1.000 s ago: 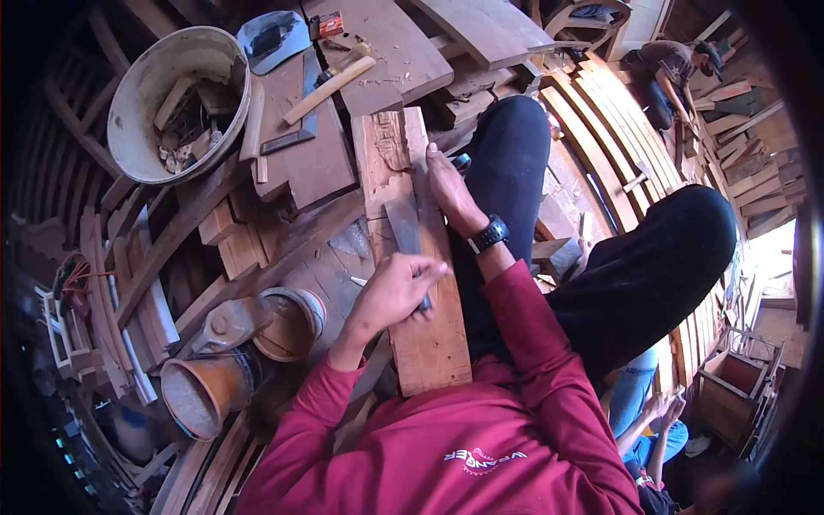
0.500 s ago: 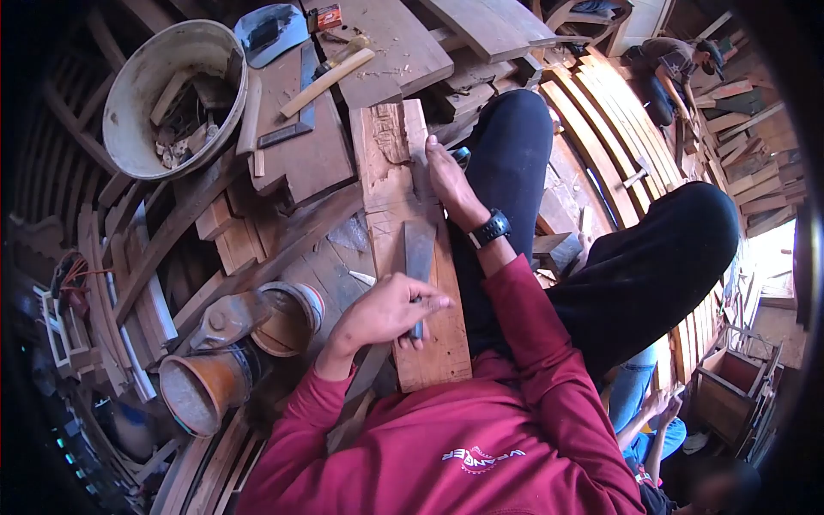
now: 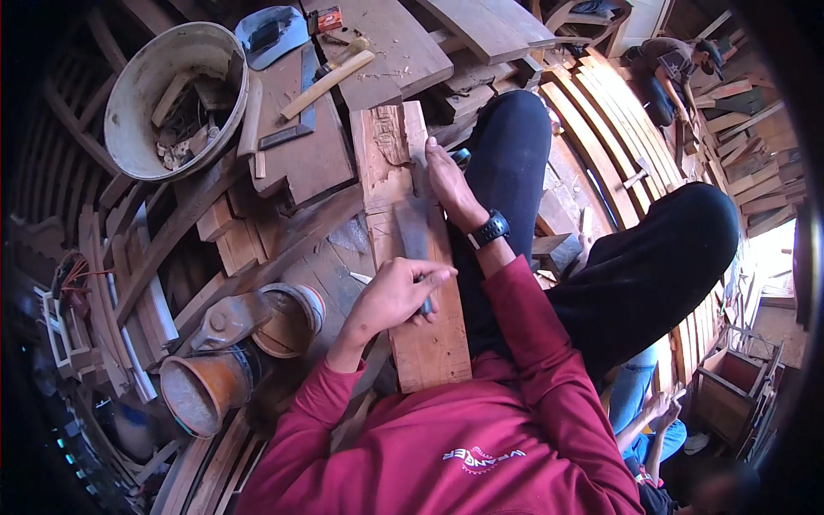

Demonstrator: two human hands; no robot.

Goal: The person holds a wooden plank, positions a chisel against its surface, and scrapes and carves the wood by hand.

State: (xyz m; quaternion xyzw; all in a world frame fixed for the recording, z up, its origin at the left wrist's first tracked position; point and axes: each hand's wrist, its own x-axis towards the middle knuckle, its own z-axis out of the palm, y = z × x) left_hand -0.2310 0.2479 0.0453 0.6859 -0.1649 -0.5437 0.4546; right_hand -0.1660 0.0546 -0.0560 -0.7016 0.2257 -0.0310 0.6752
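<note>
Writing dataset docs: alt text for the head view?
A seated person's left hand grips a flat-bladed tool over a wooden block; the right hand rests along its edge. Around them: timber, a bucket, another person in a cap.

You've 2 hands (image 3: 386, 296), 1 wd block (image 3: 429, 356), 1 blade (image 3: 414, 225), 1 watch (image 3: 491, 230), 1 lg white bkt (image 3: 125, 116), 1 cap (image 3: 276, 33).

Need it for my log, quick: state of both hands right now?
Left hand: closed, holding a flat-bladed tool.
Right hand: against the edge of the wooden board; fingers largely hidden, so open or closed cannot be told.
</note>
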